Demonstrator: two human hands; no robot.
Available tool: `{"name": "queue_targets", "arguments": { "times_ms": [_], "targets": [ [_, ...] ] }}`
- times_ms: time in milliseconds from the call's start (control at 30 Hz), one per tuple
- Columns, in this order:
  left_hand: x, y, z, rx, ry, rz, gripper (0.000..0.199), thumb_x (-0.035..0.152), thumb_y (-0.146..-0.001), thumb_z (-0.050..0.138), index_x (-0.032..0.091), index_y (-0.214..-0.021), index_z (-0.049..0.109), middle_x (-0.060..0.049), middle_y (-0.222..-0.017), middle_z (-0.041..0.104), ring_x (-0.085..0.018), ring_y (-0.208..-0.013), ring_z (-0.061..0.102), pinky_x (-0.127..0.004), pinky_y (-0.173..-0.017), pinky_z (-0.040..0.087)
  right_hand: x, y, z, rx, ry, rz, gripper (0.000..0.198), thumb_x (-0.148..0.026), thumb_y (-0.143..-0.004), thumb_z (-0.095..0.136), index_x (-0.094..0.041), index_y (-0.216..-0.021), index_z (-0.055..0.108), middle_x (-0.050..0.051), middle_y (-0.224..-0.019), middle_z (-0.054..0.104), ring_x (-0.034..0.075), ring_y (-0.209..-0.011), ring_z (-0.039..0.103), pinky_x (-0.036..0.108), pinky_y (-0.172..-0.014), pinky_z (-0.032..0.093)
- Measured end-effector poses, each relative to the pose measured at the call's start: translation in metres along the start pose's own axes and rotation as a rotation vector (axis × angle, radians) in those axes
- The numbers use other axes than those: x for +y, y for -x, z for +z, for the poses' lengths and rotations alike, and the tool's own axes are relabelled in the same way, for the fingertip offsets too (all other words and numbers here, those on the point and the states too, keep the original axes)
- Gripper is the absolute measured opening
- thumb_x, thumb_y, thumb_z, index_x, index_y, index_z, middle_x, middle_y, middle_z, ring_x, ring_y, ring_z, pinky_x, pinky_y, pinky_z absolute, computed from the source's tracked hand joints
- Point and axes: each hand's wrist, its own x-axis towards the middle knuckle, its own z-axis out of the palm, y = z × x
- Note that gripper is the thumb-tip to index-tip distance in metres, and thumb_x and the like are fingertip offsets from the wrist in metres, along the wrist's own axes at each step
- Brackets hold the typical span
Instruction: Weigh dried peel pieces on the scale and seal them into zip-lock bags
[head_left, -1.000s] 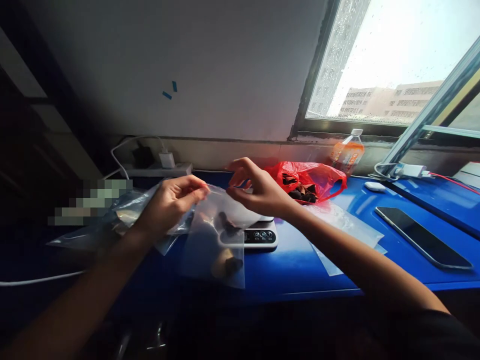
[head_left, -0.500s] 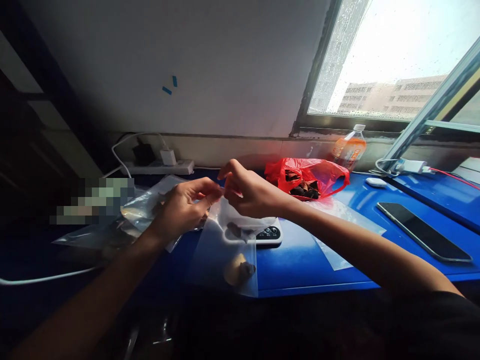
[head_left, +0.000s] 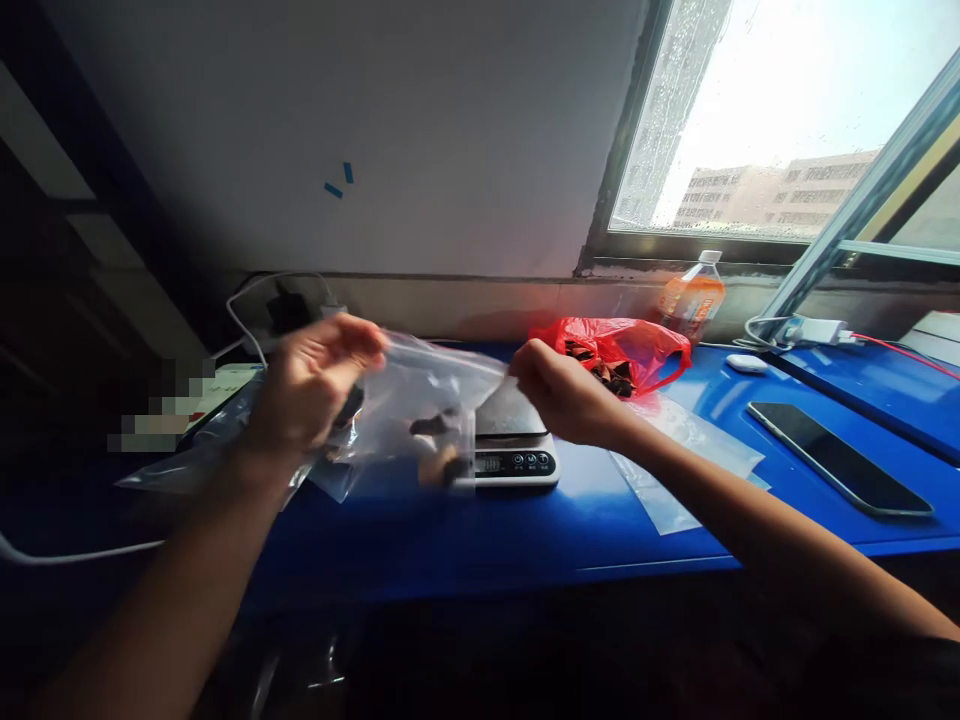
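Note:
Between my two hands a clear zip-lock bag (head_left: 397,400) hangs stretched along its top edge. Some dark and tan dried pieces (head_left: 439,455) lie in its lower part, slightly blurred. My left hand (head_left: 319,375) is closed in a pinch on the bag's upper left corner. At the upper right corner my right hand (head_left: 559,390) is closed on the same bag, its fingertips partly hidden. Behind and below the bag sits a small digital kitchen scale (head_left: 517,463), its left part covered by the bag.
A red plastic bag (head_left: 652,350) with dark dried pieces stands behind my right hand, near an orange drink bottle (head_left: 691,295). Flat clear bags (head_left: 675,480) and a phone (head_left: 836,460) lie on the blue table (head_left: 570,535). More clear bags (head_left: 217,440) lie at left.
My hands have moved apart, left hand leftward and right hand rightward, pulling the zip-lock bag's top edge straight. The bag has risen and shifted left, uncovering more of the scale.

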Motion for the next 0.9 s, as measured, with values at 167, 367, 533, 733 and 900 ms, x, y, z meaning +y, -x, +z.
{"name": "queue_targets", "arguments": {
  "times_ms": [167,367,533,733,900],
  "targets": [
    [0.006,-0.025,-0.017,0.213,-0.041,-0.033,0.008,0.016,-0.070,0.064,0.017,-0.078,0.062,0.003,-0.067,0.056,-0.007,-0.051,0.047,-0.018,-0.048,0.043,0.077,0.031,-0.055,0.197,0.031,0.297,0.017,-0.022,-0.077,0.048,-0.018,-0.088,0.060,0.006,-0.078,0.065,0.017,-0.066,0.057,0.030,-0.060,0.045],
    [-0.009,-0.068,-0.018,-0.023,-0.749,-0.162,0.019,0.014,-0.078,0.061,0.013,-0.095,0.069,-0.002,-0.070,0.063,-0.017,-0.067,0.060,-0.031,-0.070,0.052,0.138,0.019,-0.084,0.025,0.428,0.400,0.023,-0.017,-0.074,0.055,-0.016,-0.092,0.069,0.010,-0.095,0.072,0.020,-0.082,0.066,0.031,-0.073,0.050],
    [-0.017,-0.074,-0.019,-0.135,-1.114,-0.006,0.050,0.021,-0.083,0.060,0.008,-0.131,0.055,-0.018,-0.118,0.062,-0.040,-0.123,0.049,-0.061,-0.108,0.032,0.158,-0.010,-0.065,-0.121,0.385,0.375,0.014,-0.007,-0.064,0.058,-0.017,-0.068,0.067,0.003,-0.069,0.069,0.017,-0.065,0.062,0.026,-0.061,0.046],
    [-0.056,-0.027,-0.001,-0.502,-1.196,0.056,0.040,0.031,-0.089,0.047,0.022,-0.125,0.064,-0.012,-0.128,0.063,-0.036,-0.120,0.055,-0.053,-0.105,0.041,0.169,0.001,-0.076,0.015,0.323,0.416,0.010,-0.010,-0.068,0.060,-0.017,-0.072,0.066,0.005,-0.074,0.072,0.018,-0.070,0.065,0.026,-0.063,0.049],
    [-0.066,-0.016,-0.013,-0.619,-1.047,0.092,0.044,0.032,-0.087,0.039,0.022,-0.120,0.067,-0.010,-0.133,0.061,-0.032,-0.123,0.055,-0.049,-0.107,0.041,0.174,0.019,-0.091,0.269,0.183,0.498,0.032,-0.024,-0.087,0.043,-0.014,-0.108,0.066,0.013,-0.101,0.074,0.018,-0.082,0.071,0.031,-0.072,0.057]
  ]
}}
